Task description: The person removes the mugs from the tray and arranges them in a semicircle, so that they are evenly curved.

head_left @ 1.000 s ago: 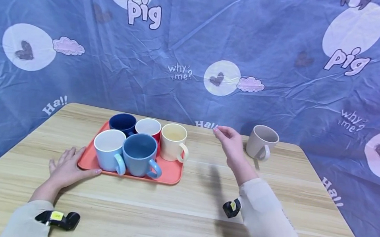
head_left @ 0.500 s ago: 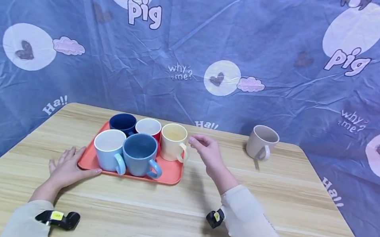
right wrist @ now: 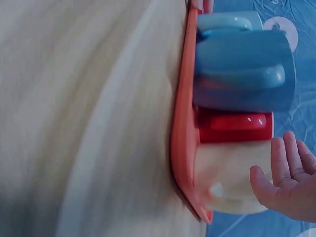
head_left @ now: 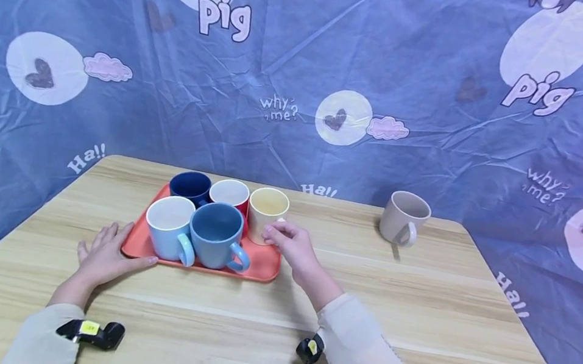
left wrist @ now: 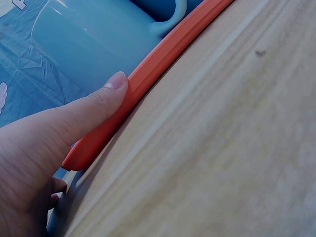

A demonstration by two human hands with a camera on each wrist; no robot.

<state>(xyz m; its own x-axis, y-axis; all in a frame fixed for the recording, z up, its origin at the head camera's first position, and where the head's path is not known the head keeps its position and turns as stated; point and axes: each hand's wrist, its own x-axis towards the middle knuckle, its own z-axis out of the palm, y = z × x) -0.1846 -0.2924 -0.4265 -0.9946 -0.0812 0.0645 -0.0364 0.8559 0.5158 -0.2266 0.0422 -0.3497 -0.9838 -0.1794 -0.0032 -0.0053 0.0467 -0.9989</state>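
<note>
A coral tray [head_left: 263, 269] holds several mugs: navy [head_left: 190, 184], red with a white inside [head_left: 229, 192], cream [head_left: 259, 221], light blue [head_left: 165, 233] and mid-blue [head_left: 214, 239]. My left hand [head_left: 104, 254] rests at the tray's front left corner, its thumb against the front rim and its other fingers spread along the left side. In the left wrist view the thumb [left wrist: 106, 101] touches the rim. My right hand [head_left: 296, 250] is at the cream mug's handle side, largely covering the handle. The right wrist view shows its fingers [right wrist: 281, 160] extended, thumb apart; contact is unclear.
A grey-beige mug [head_left: 403, 218] stands alone at the back right of the wooden table [head_left: 418, 309]. A blue printed cloth [head_left: 306, 67] hangs behind and around the table. Mugs on the tray sit close together.
My right hand has moved left and slightly down, from near the grey-beige mug to the cream mug's handle. The left hand and the tray stay in place; the head view has shifted slightly.
</note>
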